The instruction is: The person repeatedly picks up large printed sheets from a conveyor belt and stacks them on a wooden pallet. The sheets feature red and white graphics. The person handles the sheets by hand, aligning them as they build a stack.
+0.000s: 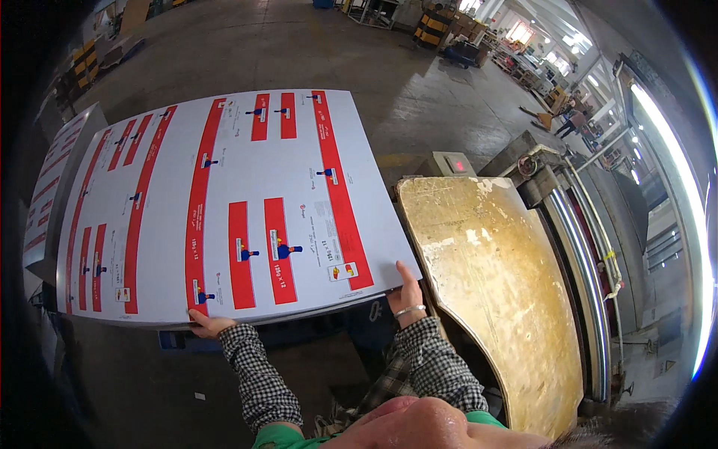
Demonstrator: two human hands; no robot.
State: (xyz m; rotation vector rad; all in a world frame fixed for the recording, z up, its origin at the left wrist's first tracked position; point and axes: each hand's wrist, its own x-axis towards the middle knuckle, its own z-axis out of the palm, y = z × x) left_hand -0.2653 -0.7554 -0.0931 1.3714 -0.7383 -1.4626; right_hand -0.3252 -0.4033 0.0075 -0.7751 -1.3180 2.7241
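Left of the worn board [493, 262], the printed sheet [243, 176], longest left to right, stretched away from the left hand [212, 325] grasping its near edge and the right hand [407, 297] grasping its near right corner.

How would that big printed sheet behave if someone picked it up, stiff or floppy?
The sheet probably holds flat over short spans, as it shows no creases between the left hand and right hand. Being so broad, it may sag at the far side if held only by its near edge. Its smooth-looking face might be slippery.
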